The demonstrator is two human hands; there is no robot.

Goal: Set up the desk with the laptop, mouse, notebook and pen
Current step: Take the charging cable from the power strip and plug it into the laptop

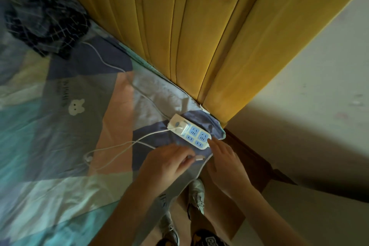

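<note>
Bed corner, not a desk: patchwork bedsheet [65, 118] in teal, grey, peach and slate, soft cotton look, a small bear print on the grey patch. Ribbed mustard headboard [195, 36] behind, padded, vertical channels. Pale wall to the right; dark checked cloth [46, 20] bunched at upper left, blurred.

At the mattress corner lies a white power strip [189, 133], hard glossy plastic, rounded ends, blue socket faces. A white adapter [180, 125] sits plugged into its far end. Thin white cables [117, 147] loop loosely over the sheet.

Left hand [169, 163]: fingers curled, pinching a small cable plug [198, 158] by its pale tip, just short of the strip. Right hand [224, 159]: fingers straight, loose, fingertips touching the strip's near end, gripping nothing.

Laptop, mouse, notebook, pen: none in view. Desk not in view either.

Judgement: a preparatory step, sorting power or a charging lead before any desk layout; the task proper looks barely begun. Next move likely needs the right hand to steady the light strip, which would slide on cloth, while the left deals with the plug. Slack cables may snag.
</note>
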